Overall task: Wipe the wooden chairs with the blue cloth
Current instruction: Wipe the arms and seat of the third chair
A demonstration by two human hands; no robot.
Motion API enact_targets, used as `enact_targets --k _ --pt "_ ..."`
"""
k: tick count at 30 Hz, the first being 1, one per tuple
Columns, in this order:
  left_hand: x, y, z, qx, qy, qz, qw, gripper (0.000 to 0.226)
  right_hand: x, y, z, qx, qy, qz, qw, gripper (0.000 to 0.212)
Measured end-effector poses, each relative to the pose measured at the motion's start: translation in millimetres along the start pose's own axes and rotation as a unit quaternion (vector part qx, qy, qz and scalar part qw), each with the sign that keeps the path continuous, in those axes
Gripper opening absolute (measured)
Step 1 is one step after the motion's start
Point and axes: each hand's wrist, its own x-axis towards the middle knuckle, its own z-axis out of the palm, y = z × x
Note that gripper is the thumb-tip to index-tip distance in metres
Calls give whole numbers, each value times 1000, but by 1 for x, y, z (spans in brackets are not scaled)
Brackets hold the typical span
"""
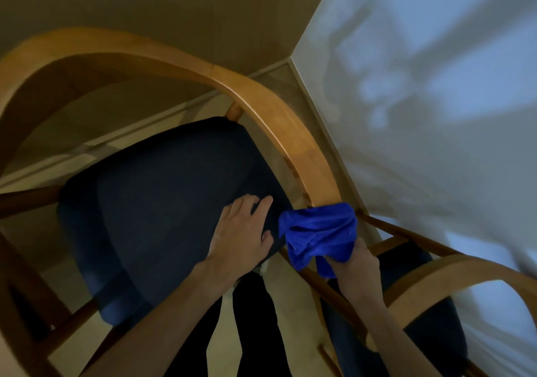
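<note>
nearest, the right hand had its fingers curled into a bunched blue cloth, pressing the wad around the lower front end of the curved wooden arm rail of the chair. left hand lay flat, fingers straight, on the dark seat cushion just beside the cloth, holding nothing, apparently steadying the chair. the rail's long axis ran up and away from the cloth, arcing leftward over the back of the seat; judged the next wipe would follow that curve, right hand being the one on it. room: open floor behind the rail; the white wall stood close on the right side. a second wooden chair sat near right, touching distance from the cloth hand, not yet being wiped.
</note>
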Motion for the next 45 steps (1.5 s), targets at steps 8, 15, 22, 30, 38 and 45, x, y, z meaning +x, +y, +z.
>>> enact_targets --k 8,15,22,30,38,45 --pt "-8 0 2 -25 10 -27 999 67 30 -59 3 -25 52 -92 994 84" --pt "3 -26 -13 -47 54 -76 995 66 80 -129 1 -119 27 -136 983 81" --pt "6 -76 -53 -28 105 -121 987 66 122 -216 13 -273 40 -234 932 100" --pt "-34 -124 -75 -13 121 -160 980 65 126 -351 78 -389 77 -367 842 94" --pt "-71 -152 -85 -60 155 -203 965 63 92 -422 113 -378 92 -504 771 83" --pt "-84 -171 -93 -94 189 -255 944 65 42 -487 146 -477 50 -602 639 72"
